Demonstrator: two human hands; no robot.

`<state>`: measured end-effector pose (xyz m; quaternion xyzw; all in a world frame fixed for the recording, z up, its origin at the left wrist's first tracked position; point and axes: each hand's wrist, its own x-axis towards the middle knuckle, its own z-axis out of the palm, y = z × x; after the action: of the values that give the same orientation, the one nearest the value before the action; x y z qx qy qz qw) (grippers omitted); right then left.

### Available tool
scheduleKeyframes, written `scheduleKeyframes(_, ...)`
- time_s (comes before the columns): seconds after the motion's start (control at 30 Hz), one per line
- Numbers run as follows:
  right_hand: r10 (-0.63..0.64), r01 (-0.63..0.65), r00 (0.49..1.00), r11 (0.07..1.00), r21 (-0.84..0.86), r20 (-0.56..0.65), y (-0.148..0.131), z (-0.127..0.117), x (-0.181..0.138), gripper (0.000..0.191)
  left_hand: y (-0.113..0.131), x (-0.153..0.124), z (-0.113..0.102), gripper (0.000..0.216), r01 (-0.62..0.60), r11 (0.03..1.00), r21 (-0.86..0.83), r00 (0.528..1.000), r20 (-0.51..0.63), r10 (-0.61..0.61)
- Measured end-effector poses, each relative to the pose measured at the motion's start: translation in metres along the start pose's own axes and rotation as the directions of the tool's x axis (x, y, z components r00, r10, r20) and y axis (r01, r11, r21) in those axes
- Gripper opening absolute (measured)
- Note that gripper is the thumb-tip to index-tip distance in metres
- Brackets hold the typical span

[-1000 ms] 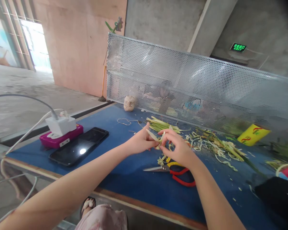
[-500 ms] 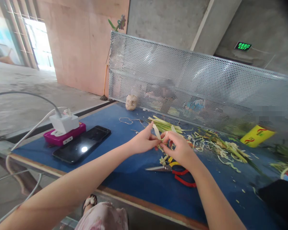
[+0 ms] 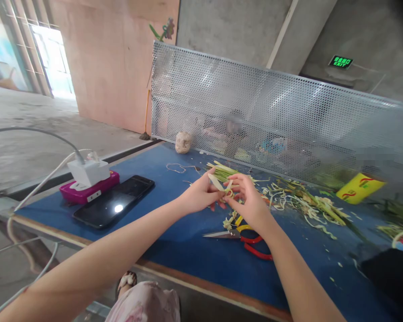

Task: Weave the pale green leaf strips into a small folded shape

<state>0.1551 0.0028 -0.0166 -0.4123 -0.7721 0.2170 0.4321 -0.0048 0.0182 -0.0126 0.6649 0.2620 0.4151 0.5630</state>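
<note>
A pale green leaf strip [image 3: 216, 182], bent into a small loop, is pinched in my left hand [image 3: 201, 195] above the table. My right hand [image 3: 251, 199] meets it from the other side, thumb and fingertips closed at the loop. Below my hands lie scissors [image 3: 257, 256] with red and yellow handles, their blades pointing left. Just behind the hands rests a bundle of pale green stalks [image 3: 223, 168]. Curled peelings and leaf scraps [image 3: 298, 201] spread to the right of my right hand.
On the blue table [image 3: 184, 241] a black phone [image 3: 114, 201] lies beside a magenta power strip [image 3: 90, 188] with a white adapter [image 3: 89, 172]. At the back are a whitish lump [image 3: 183, 142] and a perforated metal screen [image 3: 215, 98]. A yellow roll [image 3: 361, 188] sits right.
The leaf strip now shows a small loop between my hands. My right fingers have lifted and spread a little, and the strip's left end has tilted further left.
</note>
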Motion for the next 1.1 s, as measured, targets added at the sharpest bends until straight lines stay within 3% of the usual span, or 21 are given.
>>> scheduleKeyframes(0.17, 0.134, -0.139, 0.990, 0.982, 0.129, 0.050, 0.003, 0.005, 0.000, 0.038, 0.004, -0.003, 0.002, 0.082, 0.009, 1.000, 0.018, 0.998, -0.060, -0.008)
scheduleKeyframes(0.33, 0.204, -0.206, 0.976, 0.978, -0.024, -0.073, 0.006, 0.004, -0.001, 0.042, 0.007, -0.005, 0.004, 0.083, 0.013, 0.999, 0.031, 0.998, -0.069, -0.011)
scheduleKeyframes(0.5, 0.164, -0.165, 0.986, 0.986, 0.011, 0.036, -0.004, 0.004, -0.002, 0.021, 0.006, -0.004, 0.003, 0.084, -0.001, 0.999, 0.043, 0.996, -0.086, 0.005)
scheduleKeyframes(0.73, 0.115, -0.117, 0.993, 0.989, -0.093, -0.022, -0.010, 0.005, 0.000, 0.021, 0.010, -0.006, 0.005, 0.086, 0.062, 0.998, 0.002, 0.992, -0.108, -0.061)
scheduleKeyframes(1.1, 0.121, -0.122, 0.992, 0.992, 0.022, 0.044, -0.004, 0.009, -0.001, 0.023, 0.016, -0.007, 0.007, 0.083, 0.057, 0.998, -0.020, 0.991, -0.121, -0.060)
